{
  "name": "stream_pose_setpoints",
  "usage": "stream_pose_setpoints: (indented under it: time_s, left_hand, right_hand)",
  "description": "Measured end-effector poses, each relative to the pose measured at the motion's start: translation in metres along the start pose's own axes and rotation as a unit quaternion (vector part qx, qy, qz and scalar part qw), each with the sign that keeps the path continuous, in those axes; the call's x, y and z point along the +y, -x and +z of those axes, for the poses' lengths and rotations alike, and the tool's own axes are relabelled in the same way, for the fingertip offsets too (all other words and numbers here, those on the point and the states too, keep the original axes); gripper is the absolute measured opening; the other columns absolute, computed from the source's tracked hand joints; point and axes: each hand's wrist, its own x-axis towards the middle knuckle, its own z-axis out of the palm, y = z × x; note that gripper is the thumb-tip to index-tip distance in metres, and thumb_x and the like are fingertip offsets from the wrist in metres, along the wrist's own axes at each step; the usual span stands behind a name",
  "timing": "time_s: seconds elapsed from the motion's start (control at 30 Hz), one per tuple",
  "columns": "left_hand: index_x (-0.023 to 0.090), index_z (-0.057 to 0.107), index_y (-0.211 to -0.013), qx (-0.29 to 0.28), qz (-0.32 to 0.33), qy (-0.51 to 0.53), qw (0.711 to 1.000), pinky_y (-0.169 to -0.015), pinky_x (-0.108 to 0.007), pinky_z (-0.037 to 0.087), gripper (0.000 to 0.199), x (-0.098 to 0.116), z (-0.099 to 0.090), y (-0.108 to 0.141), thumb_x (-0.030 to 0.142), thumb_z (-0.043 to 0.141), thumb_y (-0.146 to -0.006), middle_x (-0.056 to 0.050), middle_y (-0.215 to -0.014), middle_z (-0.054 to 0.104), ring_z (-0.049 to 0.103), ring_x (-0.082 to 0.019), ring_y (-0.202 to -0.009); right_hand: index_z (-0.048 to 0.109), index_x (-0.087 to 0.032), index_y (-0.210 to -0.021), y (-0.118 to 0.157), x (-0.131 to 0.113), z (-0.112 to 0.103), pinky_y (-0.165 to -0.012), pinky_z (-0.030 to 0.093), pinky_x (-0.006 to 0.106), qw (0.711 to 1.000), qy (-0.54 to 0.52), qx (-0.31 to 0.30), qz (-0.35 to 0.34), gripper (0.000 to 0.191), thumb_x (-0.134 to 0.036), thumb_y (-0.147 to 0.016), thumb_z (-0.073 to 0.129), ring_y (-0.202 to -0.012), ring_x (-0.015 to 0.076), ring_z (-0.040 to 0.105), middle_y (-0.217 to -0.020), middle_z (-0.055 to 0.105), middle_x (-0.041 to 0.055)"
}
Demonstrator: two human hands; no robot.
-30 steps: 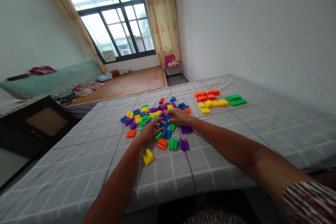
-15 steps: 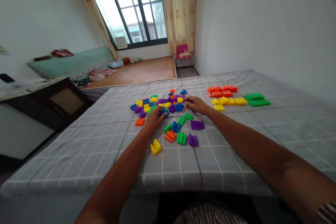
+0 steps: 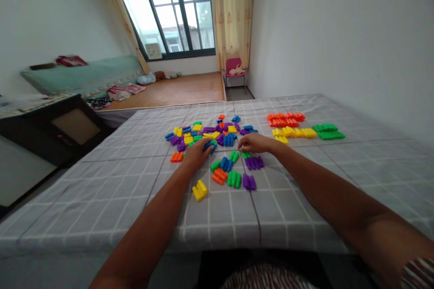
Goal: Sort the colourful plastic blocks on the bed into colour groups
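While the left hand [image 3: 198,151] is holding a half-hidden blue block [image 3: 212,146] in curled fingers, left of the long purple block [image 3: 254,163], the curled right hand [image 3: 255,142] is partly covering a green block [image 3: 246,155] just beyond it; its grip I cannot tell.

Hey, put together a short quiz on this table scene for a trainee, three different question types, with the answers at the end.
1. True or false: in the picture, the green group lies right of the yellow group.
2. Which colour block is at the left hand? A orange, B blue, C purple.
3. Fill in: the loose piece closest to the table's near edge is ____.

Key: 1 true; 2 B; 3 yellow.
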Motion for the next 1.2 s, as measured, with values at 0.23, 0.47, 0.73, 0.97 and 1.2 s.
stream_pose_setpoints:
  time_s: [0.23, 0.47, 0.73, 0.97, 1.2]
  left_hand:
    - [0.023, 0.057, -0.125, -0.012, 0.0, -0.001, 1.0, -0.093, -0.034, 0.048, 0.042, -0.002, -0.002, -0.001, 0.045, 0.047, -0.091, -0.006, -0.124, 0.064, 0.061, -0.023, -0.111]
    - [0.023, 0.056, -0.127, -0.016, -0.012, -0.016, 1.0, -0.093, -0.035, 0.048, 0.044, -0.002, -0.003, -0.003, 0.046, 0.047, -0.09, -0.007, -0.126, 0.064, 0.061, -0.023, -0.112]
    - [0.022, 0.057, -0.125, -0.014, -0.008, -0.013, 1.0, -0.093, -0.035, 0.049, 0.045, -0.005, -0.004, -0.003, 0.047, 0.046, -0.089, -0.007, -0.122, 0.066, 0.063, -0.023, -0.108]
    - [0.022, 0.058, -0.124, -0.025, -0.007, -0.043, 0.999, -0.094, -0.035, 0.049, 0.046, -0.003, -0.005, -0.006, 0.049, 0.043, -0.09, -0.007, -0.124, 0.065, 0.062, -0.024, -0.111]
    - [0.024, 0.058, -0.125, -0.028, -0.019, -0.073, 0.997, -0.093, -0.033, 0.049, 0.044, 0.002, -0.005, -0.007, 0.046, 0.044, -0.09, -0.006, -0.122, 0.066, 0.063, -0.023, -0.109]
  right_hand:
    - [0.071, -0.016, -0.088, 0.006, 0.005, -0.004, -0.059, 0.04, 0.02, 0.998, -0.052, -0.042, 0.015, 0.017, -0.03, -0.078, 0.067, -0.064, 0.0116, 0.06, -0.075, 0.07, 0.0013]
    - [0.067, -0.014, -0.091, 0.011, 0.002, -0.01, -0.052, 0.041, 0.018, 0.989, -0.139, 0.041, 0.034, 0.017, -0.024, -0.077, 0.064, -0.058, 0.0098, 0.058, -0.069, 0.065, -0.0006]
    - [0.071, -0.016, -0.096, 0.036, 0.024, -0.032, -0.058, 0.051, 0.022, 0.959, -0.241, 0.141, 0.043, 0.025, -0.033, -0.079, 0.065, -0.062, 0.012, 0.064, -0.08, 0.071, 0.0024]
    - [0.066, -0.013, -0.081, 0.145, 0.144, -0.085, -0.063, 0.054, 0.025, 0.797, -0.3, 0.477, 0.217, 0.032, -0.04, -0.069, 0.078, -0.063, 0.0124, 0.063, -0.074, 0.069, 0.0053]
    - [0.061, -0.015, -0.069, 0.202, 0.206, -0.057, -0.055, 0.052, 0.027, 0.738, -0.278, 0.442, 0.428, 0.025, -0.031, -0.065, 0.079, -0.054, 0.015, 0.061, -0.059, 0.065, 0.0029]
